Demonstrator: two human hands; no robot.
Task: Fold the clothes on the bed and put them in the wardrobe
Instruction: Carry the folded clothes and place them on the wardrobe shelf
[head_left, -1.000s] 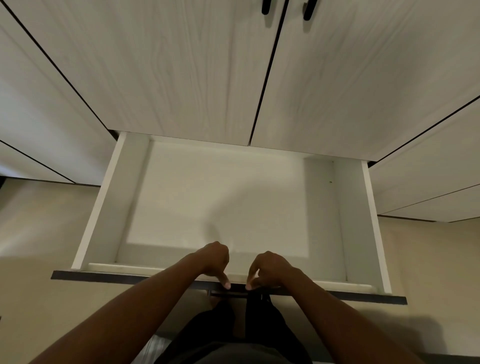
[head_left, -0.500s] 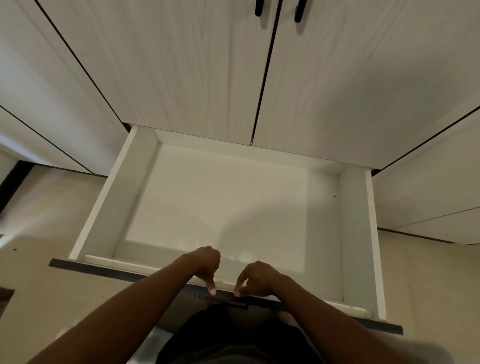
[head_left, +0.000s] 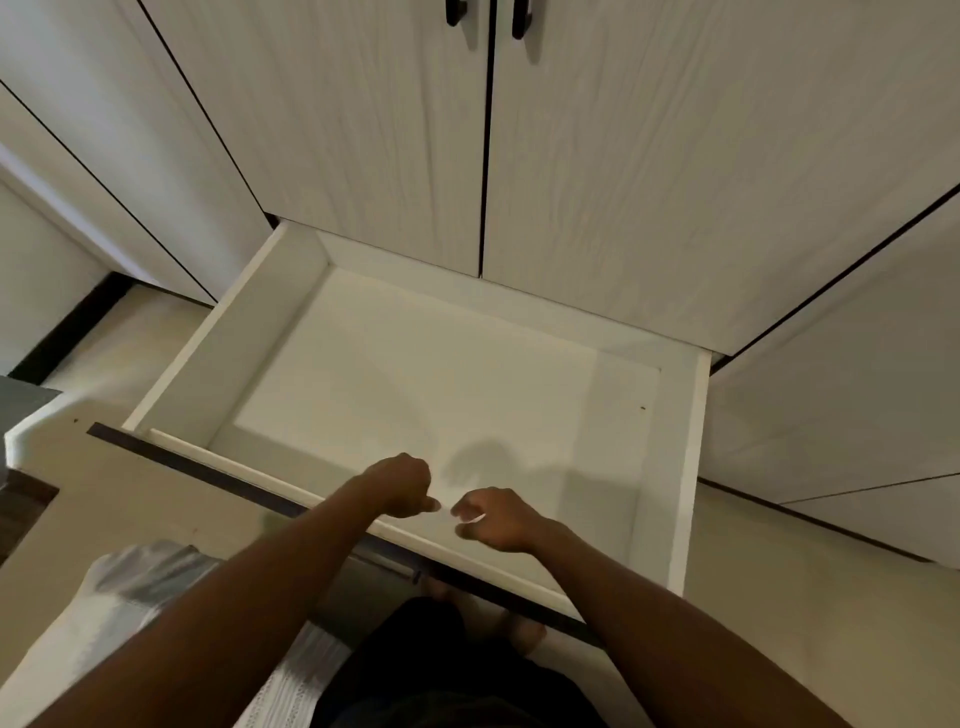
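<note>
White wardrobe drawer (head_left: 415, 374) pulled open; left hand (head_left: 402, 486), right hand (head_left: 496, 519) over it, curled, holding nothing

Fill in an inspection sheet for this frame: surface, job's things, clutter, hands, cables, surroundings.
Surface: white rectangular drawer pulled out below the doors, bare floor showing.
Job's things: pale wood-grain wardrobe doors shut, with black bar handles; pale cloth at lower left, partly behind the left arm.
Clutter: nothing seen.
Grippers: left hand and right hand curled, holding nothing, over the drawer's front rim.
Cables: nothing seen.
Surroundings: beige floor; person's dark garment at bottom.
</note>
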